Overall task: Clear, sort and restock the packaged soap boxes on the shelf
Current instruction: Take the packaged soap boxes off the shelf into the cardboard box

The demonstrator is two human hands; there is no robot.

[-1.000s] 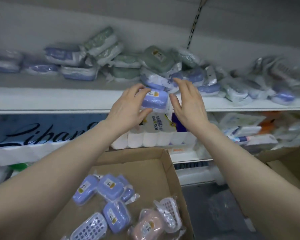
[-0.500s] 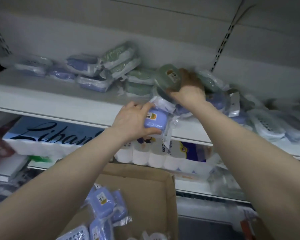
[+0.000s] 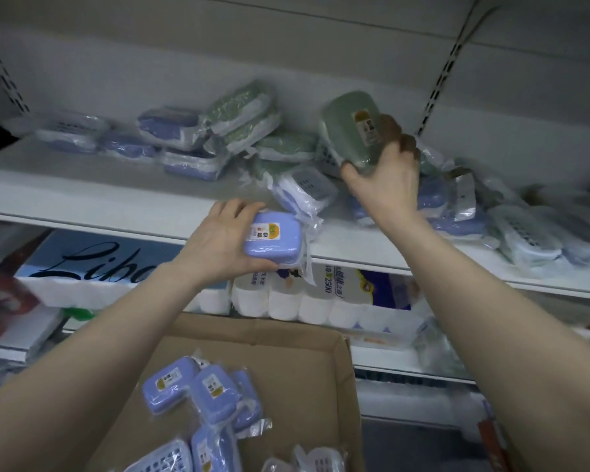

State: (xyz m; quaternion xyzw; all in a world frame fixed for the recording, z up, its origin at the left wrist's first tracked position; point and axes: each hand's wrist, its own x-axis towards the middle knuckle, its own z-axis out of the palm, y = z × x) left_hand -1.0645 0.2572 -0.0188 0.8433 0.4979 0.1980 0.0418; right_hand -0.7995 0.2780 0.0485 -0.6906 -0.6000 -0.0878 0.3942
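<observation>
My left hand [image 3: 218, 238] grips a blue soap box [image 3: 273, 239] in clear wrap just in front of the white shelf's [image 3: 92, 199] edge. Higher up, my right hand [image 3: 385, 180] holds a green soap box [image 3: 349, 126], lifted off the pile and tilted with its label facing me. Several wrapped blue and green soap boxes [image 3: 239, 131] lie jumbled along the shelf. Below me an open cardboard box [image 3: 304, 362] holds several blue soap boxes [image 3: 212, 393].
Packs of toilet paper [image 3: 321, 301] fill the shelf below. More wrapped soap boxes [image 3: 525, 233] crowd the right end of the shelf. A slotted upright [image 3: 440, 80] runs up the back wall. The shelf's front left has bare surface.
My right hand reached into the pile, gripped the green soap box and raised it. My left hand kept the blue box at the shelf edge. The view shifted upward.
</observation>
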